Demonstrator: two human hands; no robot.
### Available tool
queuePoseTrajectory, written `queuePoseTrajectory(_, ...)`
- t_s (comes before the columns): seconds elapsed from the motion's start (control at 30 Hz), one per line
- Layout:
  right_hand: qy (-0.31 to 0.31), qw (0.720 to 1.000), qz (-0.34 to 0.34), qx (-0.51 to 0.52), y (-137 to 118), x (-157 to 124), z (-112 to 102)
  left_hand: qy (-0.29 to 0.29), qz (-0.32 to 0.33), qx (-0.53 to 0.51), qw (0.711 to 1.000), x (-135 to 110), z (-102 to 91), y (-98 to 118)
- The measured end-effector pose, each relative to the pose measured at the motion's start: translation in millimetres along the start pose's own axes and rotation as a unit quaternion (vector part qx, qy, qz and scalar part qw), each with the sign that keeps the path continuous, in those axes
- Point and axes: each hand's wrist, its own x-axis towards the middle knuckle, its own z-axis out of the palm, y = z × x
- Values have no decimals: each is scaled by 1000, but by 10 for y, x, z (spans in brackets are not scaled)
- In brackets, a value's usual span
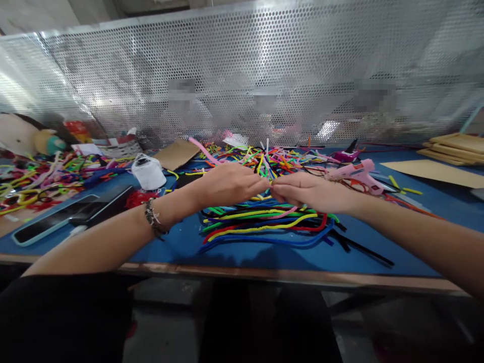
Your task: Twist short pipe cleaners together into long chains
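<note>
My left hand [230, 184] and my right hand [312, 191] meet fingertip to fingertip above the table, both closed in a pinch. Thin pipe cleaners [260, 164], yellow and whitish, show upright at the spot where the fingertips meet; the fingers hide where they are gripped. Beneath my hands lies a loose row of long pipe cleaners [260, 228] in yellow, red, green and blue. Several black ones [363, 250] stick out toward the right. Just beyond my fingers spreads a tangled heap of coloured pipe cleaners [291, 159].
A pink glue gun [359, 174] lies right of my right hand. On the left are a phone [53, 222], a dark flat device [102, 204], a white cup-like object [147, 171] and another pipe-cleaner pile [41, 179]. A perforated metal screen [242, 65] stands behind the blue tabletop [408, 242].
</note>
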Motion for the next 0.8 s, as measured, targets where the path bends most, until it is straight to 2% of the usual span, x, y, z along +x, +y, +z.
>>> queuePoseTrajectory(0.03,44,987,-7,-152,-22,12,-24,-23,-62,-73,995,-6,26,-10)
queuePoseTrajectory(0.07,81,952,-23,-294,-49,21,-39,-48,-125,-165,977,-9,44,-21)
queuePoseTrajectory(0.1,109,904,-48,-411,-77,26,-44,-75,-178,-268,944,-9,53,-31)
queuePoseTrajectory(0.13,128,854,-81,-499,-104,28,-40,-101,-216,-370,898,-7,52,-38)
queuePoseTrajectory(0.17,139,810,-115,-558,-130,27,-29,-121,-241,-460,846,-2,42,-42)
queuePoseTrajectory(0.23,157,755,-174,-613,-171,20,6,-140,-261,-581,758,14,2,-42)
queuePoseTrajectory(0.27,167,744,-185,-620,-184,16,23,-138,-266,-607,736,25,-23,-39)
queuePoseTrajectory(0.3,173,744,-182,-619,-193,13,36,-135,-269,-608,734,36,-48,-38)
queuePoseTrajectory(0.33,173,755,-166,-610,-198,10,43,-132,-265,-586,755,46,-68,-39)
queuePoseTrajectory(0.4,150,801,-108,-569,-199,9,40,-126,-232,-474,840,59,-91,-48)
queuePoseTrajectory(0.47,116,843,-52,-523,-201,13,16,-111,-168,-301,932,52,-89,-61)
queuePoseTrajectory(0.5,107,864,-39,-490,-204,15,0,-102,-131,-207,964,41,-84,-66)
queuePoseTrajectory(0.53,102,889,-37,-445,-209,16,-16,-91,-94,-118,984,27,-78,-67)
queuePoseTrajectory(0.6,101,944,-40,-311,-218,11,-35,-59,-20,26,998,-5,-77,-62)
queuePoseTrajectory(0.67,77,990,-18,-115,-213,-7,-24,-9,43,116,992,-31,-90,-49)
queuePoseTrajectory(0.73,37,996,30,79,-183,-32,13,35,82,159,983,-47,-105,-38)
queuePoseTrajectory(0.8,6,973,62,222,-136,-55,57,55,97,174,979,-59,-107,-37)
